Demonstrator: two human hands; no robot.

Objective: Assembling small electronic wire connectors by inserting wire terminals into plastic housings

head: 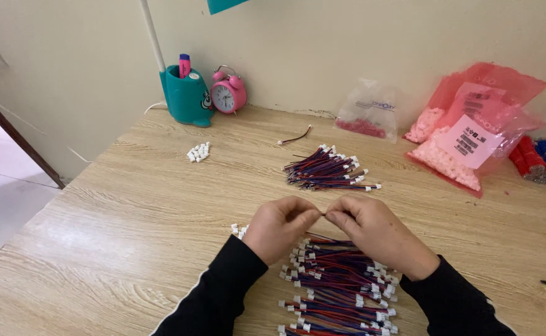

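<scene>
My left hand (pixel 278 225) and my right hand (pixel 372 231) meet fingertip to fingertip above the wooden table (pixel 130 211), pinching something small between them; what it is stays hidden by the fingers. Beneath my hands and wrists lies a long pile of red and blue wires with white connectors (pixel 338 286). A second bundle of the same wires (pixel 326 169) rests farther back in the middle. A few loose white connectors (pixel 239 230) lie just left of my left hand.
A small heap of white connectors (pixel 199 152) and a single wire (pixel 295 137) lie toward the back. Along the wall stand a teal pen holder (pixel 187 96), a pink alarm clock (pixel 228 93), a clear bag (pixel 370 111), pink bags of white parts (pixel 472 134), and red and blue wire bundles (pixel 544 160).
</scene>
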